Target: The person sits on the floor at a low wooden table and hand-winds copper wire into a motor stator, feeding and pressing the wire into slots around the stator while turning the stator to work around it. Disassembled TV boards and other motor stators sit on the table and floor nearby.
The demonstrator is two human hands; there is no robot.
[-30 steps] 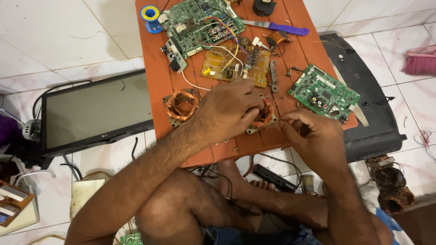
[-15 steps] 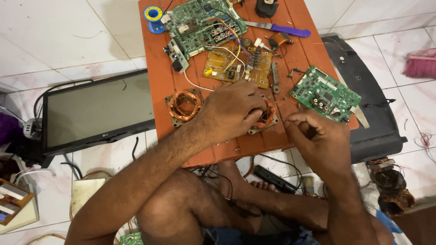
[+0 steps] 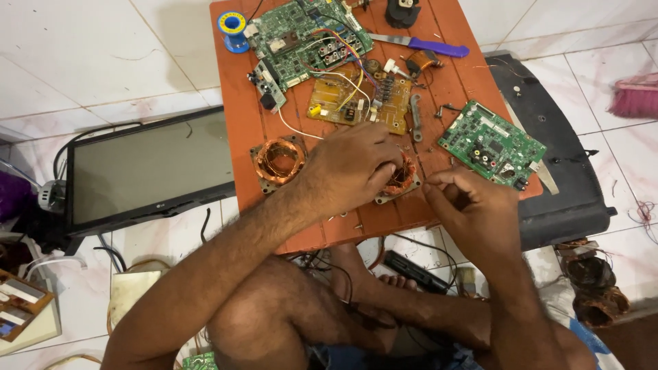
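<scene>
Left hand: the left hand (image 3: 353, 168) is lying over a copper coil (image 3: 399, 179), fingers curled down on it and gripping it.
Right hand: the right hand (image 3: 469, 205) is closing into a loose fist just beside that coil; I cannot tell what it is pinching.
Coil spot: it is sitting near the front edge of the orange table (image 3: 236, 137).
Other coil: a second copper coil (image 3: 277, 161) is lying near the left edge.
Room: green boards (image 3: 492, 144) are crowding the right edge; the bare strip at the front is staying open.

dark flat screen (image 3: 147, 168) (unlit), floor left
</scene>
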